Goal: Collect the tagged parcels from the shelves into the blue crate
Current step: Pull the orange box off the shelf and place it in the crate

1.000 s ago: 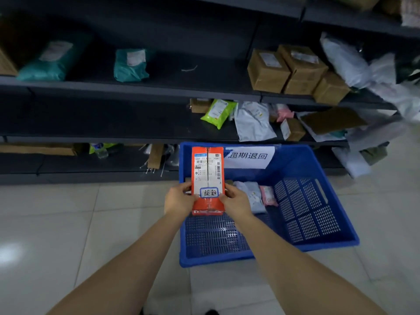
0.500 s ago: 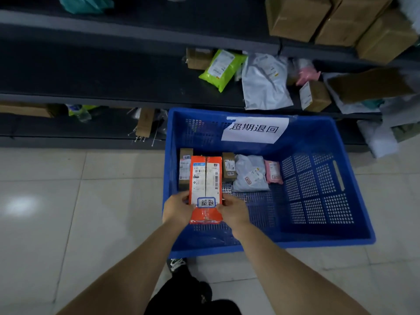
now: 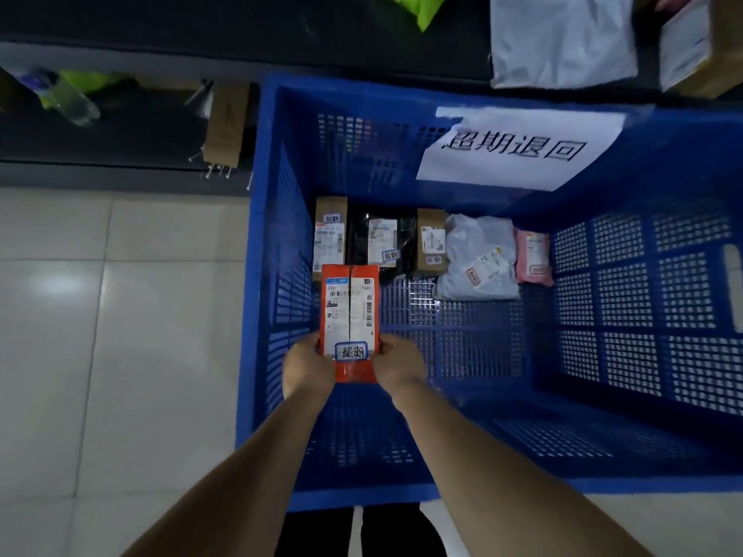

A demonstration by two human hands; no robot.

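I hold an orange parcel (image 3: 350, 311) with a white shipping label and a blue-edged tag, low inside the blue crate (image 3: 603, 482). My left hand (image 3: 307, 367) grips its near left edge and my right hand (image 3: 398, 365) its near right edge. Along the crate's far wall lie a brown box (image 3: 330, 235), a black parcel (image 3: 382, 239), a second small brown box (image 3: 432, 245), a grey bag (image 3: 478, 263) and a pink pouch (image 3: 532, 257), each with a tag. A white paper sign (image 3: 518, 148) hangs on the crate's far wall.
Dark shelves run behind the crate, holding a grey bag (image 3: 563, 38), a green pouch (image 3: 422, 8), a brown box (image 3: 703, 46), a plastic bottle (image 3: 66, 98) and a cardboard piece (image 3: 227, 124). Pale floor tiles (image 3: 120, 315) lie to the left.
My head has tipped down and closer to the crate. Both hands have lowered the orange parcel from above the crate's rim down inside it, near the left wall.
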